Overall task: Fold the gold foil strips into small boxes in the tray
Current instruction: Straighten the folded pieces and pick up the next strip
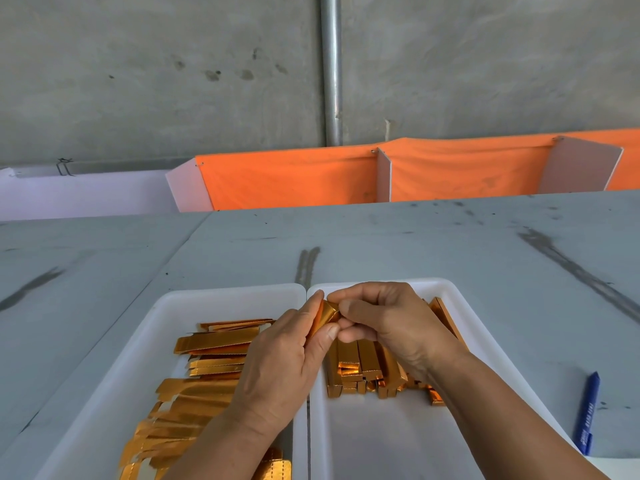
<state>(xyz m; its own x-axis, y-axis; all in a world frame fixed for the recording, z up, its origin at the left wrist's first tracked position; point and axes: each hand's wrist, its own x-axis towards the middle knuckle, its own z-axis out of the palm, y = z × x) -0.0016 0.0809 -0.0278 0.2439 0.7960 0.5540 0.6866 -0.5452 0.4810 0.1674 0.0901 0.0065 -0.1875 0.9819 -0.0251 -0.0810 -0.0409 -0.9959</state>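
Two white trays sit side by side, edges touching, on a grey table (450, 244). The left tray (156, 341) holds a loose pile of flat gold foil strips (214, 344). The right tray (398, 438) holds a cluster of folded gold boxes (360, 365), packed close together in its far half.

Both hands are raised together above the seam between the trays, near their far ends. The left hand (284, 362) grips a partly folded gold piece (325, 315) between thumb and fingers. The right hand (388, 323) pinches the right end of the same piece, thumb and forefinger curled onto it. The hands touch one another around the piece. Fingers cover much of it, so its stage of folding cannot be told.

A blue pen (587, 410) lies on the table to the right of the right tray, apart from it. The table surface bears dark scuff marks. Beyond its far edge hangs orange cloth (294, 178), with white divider panels. Behind stands a concrete wall with a vertical metal pipe (331, 64).
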